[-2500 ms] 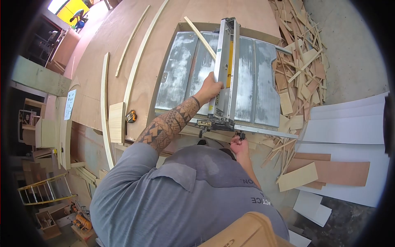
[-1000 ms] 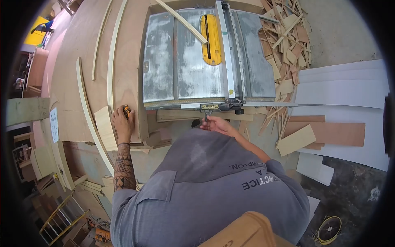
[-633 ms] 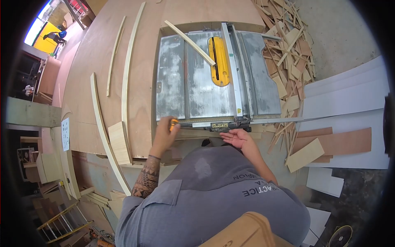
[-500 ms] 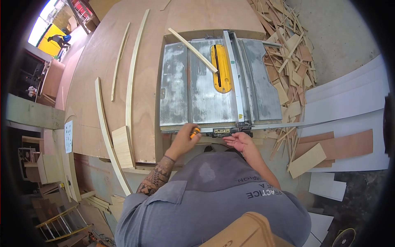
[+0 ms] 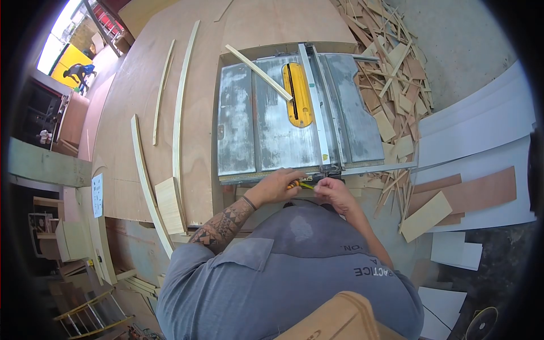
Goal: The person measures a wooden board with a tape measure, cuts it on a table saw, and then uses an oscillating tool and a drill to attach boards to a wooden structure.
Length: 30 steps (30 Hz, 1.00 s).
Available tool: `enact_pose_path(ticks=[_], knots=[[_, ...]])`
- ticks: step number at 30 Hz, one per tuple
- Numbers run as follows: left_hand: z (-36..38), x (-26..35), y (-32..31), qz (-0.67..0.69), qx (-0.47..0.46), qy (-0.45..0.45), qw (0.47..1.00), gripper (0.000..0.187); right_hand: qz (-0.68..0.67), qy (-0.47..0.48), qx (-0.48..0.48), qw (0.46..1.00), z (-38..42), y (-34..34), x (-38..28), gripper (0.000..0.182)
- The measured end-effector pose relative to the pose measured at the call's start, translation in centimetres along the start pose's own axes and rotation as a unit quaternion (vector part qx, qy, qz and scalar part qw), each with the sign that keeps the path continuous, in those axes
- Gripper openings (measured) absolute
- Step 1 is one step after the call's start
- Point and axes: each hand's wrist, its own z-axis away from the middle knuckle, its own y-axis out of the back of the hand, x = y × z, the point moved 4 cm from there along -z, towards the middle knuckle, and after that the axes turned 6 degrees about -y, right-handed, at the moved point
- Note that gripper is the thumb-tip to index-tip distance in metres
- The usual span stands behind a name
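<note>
My left hand [image 5: 275, 187] is closed around a small orange-and-black tape measure [image 5: 292, 185], at the front edge of the table saw [image 5: 238, 141]. A short length of yellow blade shows between the tape measure and my right hand [image 5: 335, 195], whose fingers pinch its end. Both hands are close together, just below the lower end of the saw's rip fence [image 5: 317, 113]. On the saw's worn metal top is a yellow throat plate [image 5: 306, 107] with a dark slot. A thin wooden strip [image 5: 258, 72] lies slantwise, its lower end on that plate.
Long wooden strips [image 5: 180, 107] and a tapered wood piece [image 5: 170, 204] lie on the plywood table [image 5: 124, 170] to the left. Offcuts [image 5: 391, 62] are heaped at right, near white sheets [image 5: 470, 130]. Another person [image 5: 80, 73] bends over far off at upper left.
My left hand has moved right with the tape measure. My right hand has closed from an open palm onto the blade's end, and some yellow blade now shows. The distant person bends lower.
</note>
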Motion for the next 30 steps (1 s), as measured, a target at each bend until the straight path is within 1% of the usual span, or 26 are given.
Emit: enact_pose_path(ticks=[1,2,3,4,5,6,7,8,9,10,11,12,14,15,17,18,20,22,24,25,27,28,30], knots=[[0.5,-1.2,0.8,-0.045,0.009,0.01,0.999,0.045,-0.124,0.035,-0.016,0.991,0.4,1.2,0.2,0.022],[1.2,-2.4,1.6,-0.09,0.017,0.02,0.996,0.034,-0.247,0.069,-0.032,0.966,0.9,2.3,0.5,0.023],[2.1,-3.6,2.8,-0.094,0.05,0.032,0.994,0.027,-0.245,0.067,-0.036,0.967,1.9,3.1,0.1,0.023],[3.0,-4.6,4.3,-0.099,0.084,0.042,0.991,0.021,-0.242,0.073,-0.016,0.967,3.8,3.7,-1.2,0.023],[3.6,-4.8,6.0,-0.096,0.09,0.082,0.988,0.021,-0.239,0.079,0.005,0.968,5.0,4.5,-1.8,0.023],[4.0,-4.8,7.7,-0.092,0.097,0.122,0.984,0.021,-0.237,0.078,0.0,0.968,5.3,5.6,-1.1,0.023],[4.2,-6.0,8.8,-0.096,0.101,0.124,0.983,0.021,-0.216,0.028,0.057,0.974,5.1,7.4,0.7,0.025],[4.7,-8.1,10.1,-0.102,0.145,0.168,0.97,0.02,-0.194,-0.021,0.114,0.974,4.5,8.9,2.7,0.028],[5.0,-10.0,11.2,-0.107,0.188,0.212,0.953,0.02,-0.192,-0.02,0.11,0.975,3.3,9.7,4.8,0.028],[4.7,-11.6,12.0,-0.11,0.192,0.214,0.951,0.02,-0.11,-0.043,0.226,0.967,1.9,11.3,7.4,0.033],[4.3,-13.2,13.2,-0.145,0.209,0.22,0.942,0.021,-0.027,-0.063,0.339,0.938,0.8,12.4,8.7,0.037],[3.6,-14.6,14.1,-0.179,0.225,0.226,0.931,0.023,-0.026,-0.061,0.337,0.939,-0.2,12.3,9.1,0.037],[1.3,-16.8,15.2,-0.197,0.229,0.227,0.926,0.025,-0.126,-0.021,0.267,0.955,-1.7,11.0,9.8,0.046],[0.0,-17.7,15.7,-0.214,0.231,0.228,0.921,0.027,-0.128,-0.024,0.267,0.955,-2.3,10.3,9.9,0.046],[-2.8,-19.6,16.0,-0.23,0.205,0.235,0.922,0.028,-0.166,0.002,0.215,0.962,-3.5,8.9,9.8,0.045],[-4.1,-20.3,15.9,-0.248,0.184,0.239,0.921,0.029,-0.17,-0.004,0.218,0.961,-4.0,9.0,10.3,0.045],[-6.2,-21.0,15.7,-0.252,0.157,0.247,0.922,0.03,-0.016,0.016,0.237,0.971,-5.1,10.0,10.5,0.042],[-8.0,-21.2,15.5,-0.257,0.134,0.253,0.923,0.031,-0.011,0.009,0.234,0.972,-5.3,10.4,10.7,0.04],[-9.1,-22.1,15.3,-0.267,0.086,0.287,0.916,0.032,0.002,0.028,0.224,0.974,-5.5,10.4,10.6,0.038],[-9.5,-22.7,15.4,-0.264,0.083,0.278,0.92,0.033,0.001,0.027,0.226,0.974,-5.5,10.6,10.5,0.038],[-9.8,-23.4,15.5,-0.262,0.079,0.276,0.922,0.033,0.061,0.0,0.235,0.97,-5.3,10.8,10.3,0.045],[-9.9,-23.5,15.5,-0.26,0.077,0.274,0.923,0.034,0.061,-0.001,0.236,0.97,-5.2,10.6,10.1,0.045],[-9.9,-23.6,15.7,-0.255,0.071,0.272,0.925,0.034,0.125,0.028,0.277,0.952,-5.1,10.8,10.2,0.049]])
